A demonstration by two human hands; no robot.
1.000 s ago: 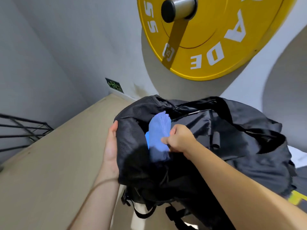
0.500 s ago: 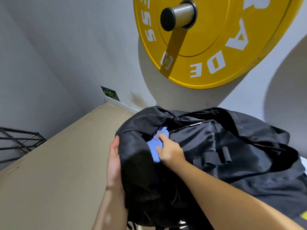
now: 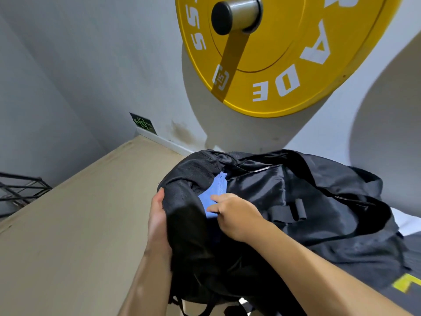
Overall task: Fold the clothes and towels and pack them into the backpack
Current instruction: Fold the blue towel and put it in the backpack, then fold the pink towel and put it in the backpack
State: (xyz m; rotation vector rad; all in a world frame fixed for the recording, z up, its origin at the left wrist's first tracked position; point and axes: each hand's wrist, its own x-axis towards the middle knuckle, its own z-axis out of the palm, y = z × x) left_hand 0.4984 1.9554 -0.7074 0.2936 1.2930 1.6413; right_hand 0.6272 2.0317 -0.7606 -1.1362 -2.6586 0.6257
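**Two hands at the mouth of one backpack, one blue cloth half inside**

The right hand (image 3: 237, 215) lies on the single blue cloth (image 3: 215, 193), forefinger stretched out over it and thumb just below. The other fingers are hidden, so I cannot tell whether the hand pinches the cloth or only presses on it. The cloth sits in the open mouth of the one black backpack (image 3: 319, 201). Its visible strip runs lengthwise from the hand up and away to a frayed corner under the rim.

To the left of that hand, the left hand (image 3: 157, 222) clasps the backpack's near side wall, thumb over the fabric and fingers out of sight behind it. The backpack lies on its side. Its long axis runs from the left hand off to the right, with the mouth turned towards both hands. Its far end rests on a dark surface (image 3: 410, 254) bearing a yellow mark.

Above the hands hangs one yellow weight plate (image 3: 284, 65) on a steel bar end (image 3: 237, 14). Left of the left hand lies tan floor (image 3: 68, 224), with a green exit sign (image 3: 143, 123) low on the wall and a black wire rack (image 3: 20, 190) beyond.
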